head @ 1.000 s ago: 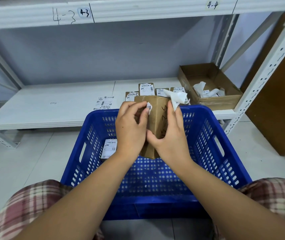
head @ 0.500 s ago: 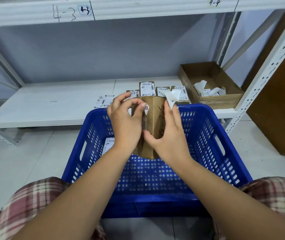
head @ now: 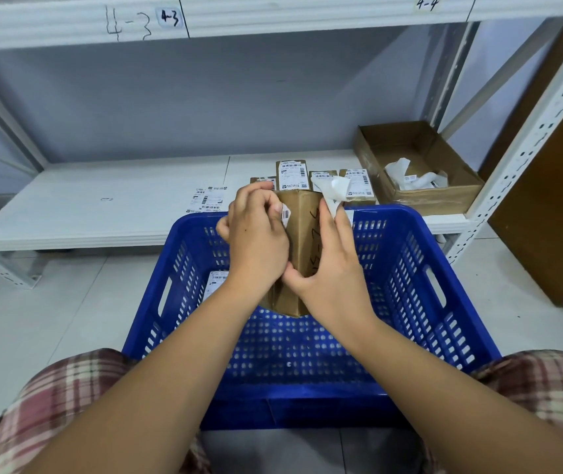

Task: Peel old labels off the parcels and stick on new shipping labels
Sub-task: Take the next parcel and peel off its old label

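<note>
A white shelf [head: 102, 213] spans the scene from 9 to 3 o'clock. In front of it, at centre, stands a blue crate [head: 444, 268]. At 2 o'clock on the shelf sits an open cardboard box [head: 433, 200] with crumpled white paper inside. The brown parcel [head: 302, 241] stands upright over the crate's far half, held between both hands. The right hand [head: 331, 268] grips it at 3 o'clock, thumb on the near face and fingers laid up its right side, with a crumpled peeled label [head: 333, 191] caught between the fingertips. The left hand [head: 256, 241], at 9 o'clock of the parcel, has curled fingers pinching a barcode strip [head: 285, 215] at the parcel's left edge. At 12 o'clock, just behind, stand labelled parcels [head: 292, 176]; label sheets [head: 208, 200] lie at 11 o'clock.
</note>
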Demonstrator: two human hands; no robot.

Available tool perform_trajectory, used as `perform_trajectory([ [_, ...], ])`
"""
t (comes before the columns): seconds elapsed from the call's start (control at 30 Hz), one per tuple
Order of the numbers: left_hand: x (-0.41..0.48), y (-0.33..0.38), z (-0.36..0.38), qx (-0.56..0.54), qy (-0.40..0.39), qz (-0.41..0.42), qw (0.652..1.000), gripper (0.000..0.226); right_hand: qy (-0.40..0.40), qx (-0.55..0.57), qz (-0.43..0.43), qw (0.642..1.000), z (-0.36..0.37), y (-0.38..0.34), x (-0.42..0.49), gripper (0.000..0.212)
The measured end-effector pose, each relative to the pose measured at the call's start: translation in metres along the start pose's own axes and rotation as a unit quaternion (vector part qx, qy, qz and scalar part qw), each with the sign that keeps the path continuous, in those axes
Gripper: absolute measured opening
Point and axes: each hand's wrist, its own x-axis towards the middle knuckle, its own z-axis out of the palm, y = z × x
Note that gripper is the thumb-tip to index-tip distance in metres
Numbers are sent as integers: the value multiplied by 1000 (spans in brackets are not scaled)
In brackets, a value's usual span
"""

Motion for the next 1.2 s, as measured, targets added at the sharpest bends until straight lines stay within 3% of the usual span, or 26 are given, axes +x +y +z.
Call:
perform_trajectory([
  [0.17, 1, -1, -3, -90, 4, 22, 996, 16, 14, 38, 23, 999, 0, 1, 2, 99],
  [0.37, -4, 1, -1, -204, 6, -9, 979, 20, 42, 63, 46, 996, 0, 4, 6, 99],
  [0.57, -8, 1, 3, -137, 33, 20, 990, 26, 46, 27, 40, 998, -2, 5, 6, 98],
  [0.77, -10, 3, 4, -167, 56, -7, 984, 13, 39, -10, 31, 999, -1, 5, 6, 97],
  [0.97, -7, 3, 0, -177, 50, -47, 982, 19, 21, -29, 23, 999, 1, 4, 2, 96],
  [1.2, -3, 2, -2, -154, 43, -34, 987, 11, 12, -35, 7, 999, 1, 3, 0, 95],
])
